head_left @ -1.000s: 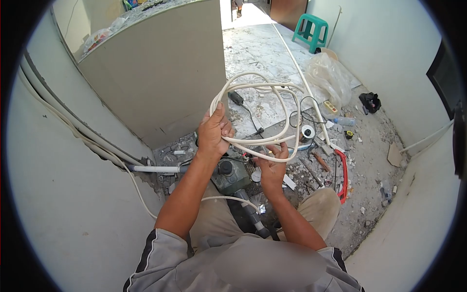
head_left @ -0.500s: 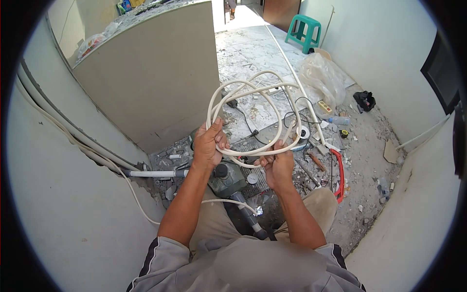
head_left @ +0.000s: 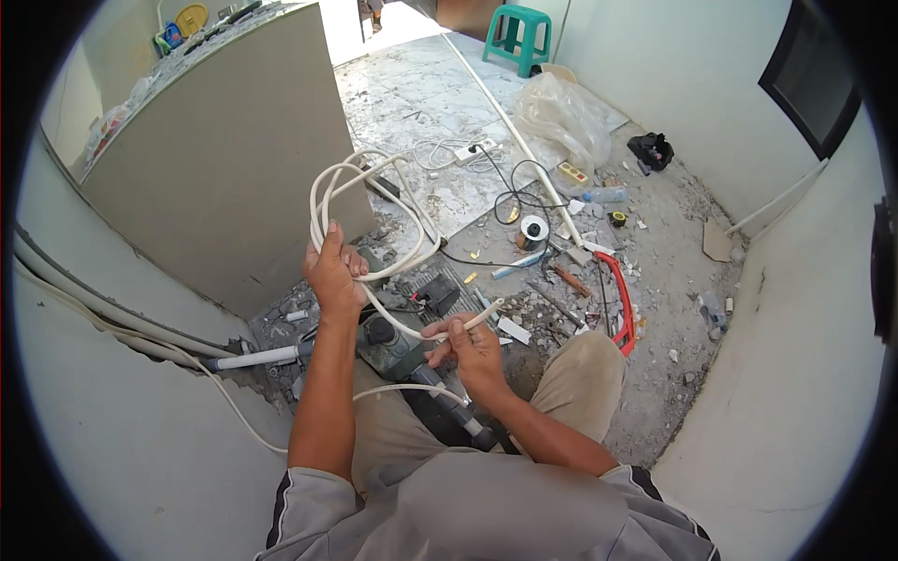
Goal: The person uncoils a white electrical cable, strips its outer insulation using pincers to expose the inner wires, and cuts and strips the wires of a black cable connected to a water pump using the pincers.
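Note:
Loose loops of white electrical cable (head_left: 418, 245) hang from my left hand (head_left: 334, 271), whose fingers are closed around them. My right hand (head_left: 465, 353) pinches the same cable close to its free end, which sticks out up and to the right past the fingers. Below my hands, between my knees, sits a dark green water pump (head_left: 391, 351) with a grey pipe (head_left: 440, 388) running toward me. A second length of white cable (head_left: 412, 386) arches over that pipe.
A red hacksaw frame (head_left: 621, 309), a tape measure (head_left: 617, 219) and a white roll (head_left: 533, 229) lie on the rubble floor at right. A long white pipe (head_left: 510, 122) crosses the tiles. A green stool (head_left: 517, 39) stands farther back. A low partition (head_left: 234, 159) rises at left.
My right hand has let go of the loops and moved down along the cable to near its end. The loops now hang from my left hand alone. The view has turned right.

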